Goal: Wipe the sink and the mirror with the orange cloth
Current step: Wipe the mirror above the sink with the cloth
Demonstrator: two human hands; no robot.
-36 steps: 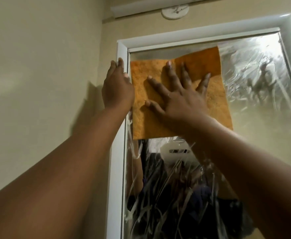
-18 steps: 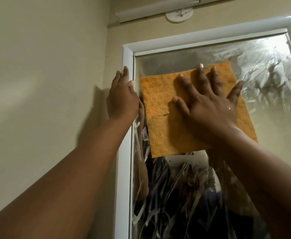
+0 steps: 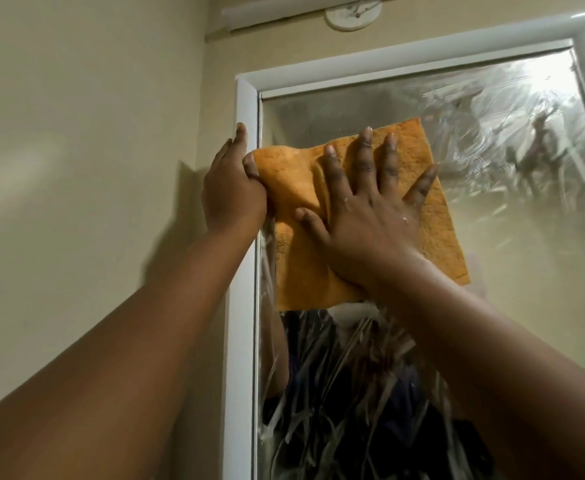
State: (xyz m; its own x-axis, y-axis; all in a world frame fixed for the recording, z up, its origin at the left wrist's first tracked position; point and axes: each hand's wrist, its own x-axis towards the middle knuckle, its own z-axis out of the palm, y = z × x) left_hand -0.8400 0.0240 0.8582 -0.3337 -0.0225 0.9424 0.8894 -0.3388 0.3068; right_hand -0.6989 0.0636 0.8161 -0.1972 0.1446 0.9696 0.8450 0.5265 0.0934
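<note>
Head view: my right hand is pressing flat, fingers spread, on orange cloth against streaked mirror, upper left area. My left hand is curling around white frame, thumb touching cloth's bunched left edge.

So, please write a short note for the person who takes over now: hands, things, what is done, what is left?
Right hand: open, flat on the orange cloth, pressing it to the mirror.
Left hand: on the white frame, pinching the cloth's upper left corner.
Done: cannot tell; streaks cover the glass.
Left: the streaked glass. Sink not in view.
</note>
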